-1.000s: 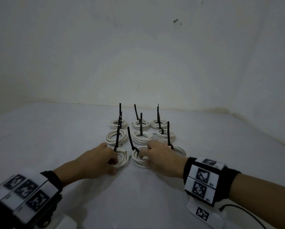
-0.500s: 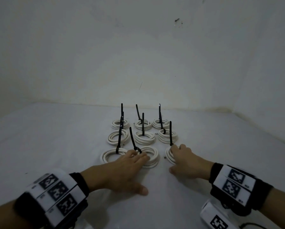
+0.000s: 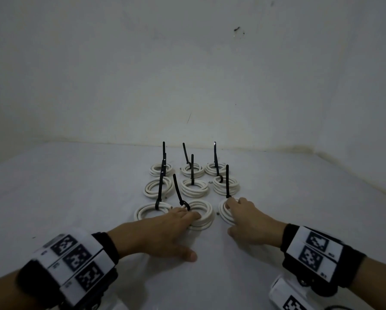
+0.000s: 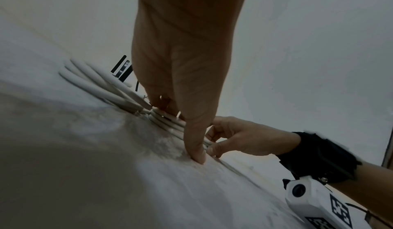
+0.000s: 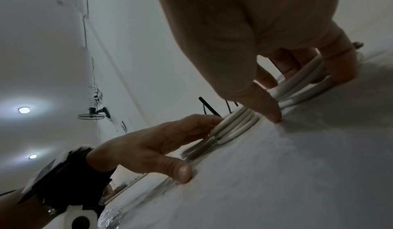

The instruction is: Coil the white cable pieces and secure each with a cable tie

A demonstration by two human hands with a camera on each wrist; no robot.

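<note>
I see nine round coils of smooth white cable laid in three rows of three on a matte white cloth-like surface (image 3: 75, 198), each cinched by a thin black cable tie whose stiff tail stands upright.

My left hand (image 3: 165, 233) lies flat and relaxed, fingers straight, their tips resting on the near rim of the front middle coil (image 3: 201, 212); the thumb presses the surface apart from the coil. It grasps nothing. The tie on that coil (image 3: 178, 190) leans left, its tail slightly bowed.

My right hand (image 3: 250, 222) sits on the front right coil (image 3: 224, 214). The right wrist view shows its fingers curled round the stacked loops (image 5: 297, 84), thumb tip planted on the surface just beside them, so it is grasping that coil. Its tie (image 3: 227, 182) rises straight at the fingertips.

The front left coil (image 3: 150, 211) lies untouched just left of my left hand, and one cable end pokes out of it at the right. Both wrists wear black bands with square-patterned white marker blocks (image 3: 313, 249).
</note>
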